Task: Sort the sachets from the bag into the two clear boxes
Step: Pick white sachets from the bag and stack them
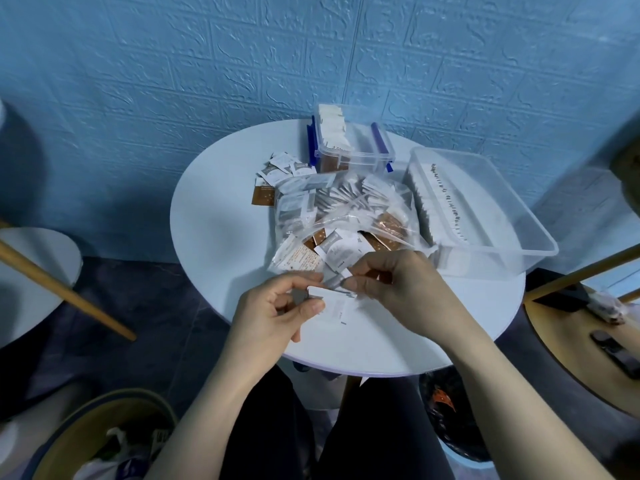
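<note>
— Two hands met at the table's near edge: our left hand (pixel 277 306) pinched white sachets (pixel 332 299); our right hand (pixel 388 282) pinched their other end.

— And the boxes?

— Both lay beyond: latched box (pixel 349 147) ahead, open tray (pixel 485 209) rightward, nearer our right hand.

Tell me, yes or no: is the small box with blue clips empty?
No, the small box holds white sachets standing upright inside it.

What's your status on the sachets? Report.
Left hand and right hand both pinching white sachets. Bag still full. Both boxes open, nothing blocking.
</note>
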The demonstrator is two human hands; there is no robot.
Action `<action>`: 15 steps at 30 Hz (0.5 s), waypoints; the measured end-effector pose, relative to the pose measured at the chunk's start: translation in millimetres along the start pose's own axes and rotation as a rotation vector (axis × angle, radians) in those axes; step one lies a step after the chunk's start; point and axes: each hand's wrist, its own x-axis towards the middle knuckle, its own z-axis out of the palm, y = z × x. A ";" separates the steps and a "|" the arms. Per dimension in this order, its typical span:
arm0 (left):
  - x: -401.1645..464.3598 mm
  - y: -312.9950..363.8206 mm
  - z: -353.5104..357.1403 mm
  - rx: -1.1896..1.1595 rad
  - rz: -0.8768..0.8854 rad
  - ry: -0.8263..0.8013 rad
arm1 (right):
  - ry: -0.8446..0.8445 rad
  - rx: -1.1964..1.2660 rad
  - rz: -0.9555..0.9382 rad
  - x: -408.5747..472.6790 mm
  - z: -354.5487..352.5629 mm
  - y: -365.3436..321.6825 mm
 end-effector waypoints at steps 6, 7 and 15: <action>-0.7 -0.7 -0.3 -0.027 -0.021 -0.023 | 0.015 -0.006 -0.133 6.1 11.1 -6.4; -0.7 -0.4 -0.1 -0.030 -0.020 -0.024 | 0.075 0.019 -0.105 10.4 10.9 -3.5; -1.6 -3.9 -2.3 0.010 -0.013 -0.049 | 0.203 -0.286 0.106 37.0 34.1 17.7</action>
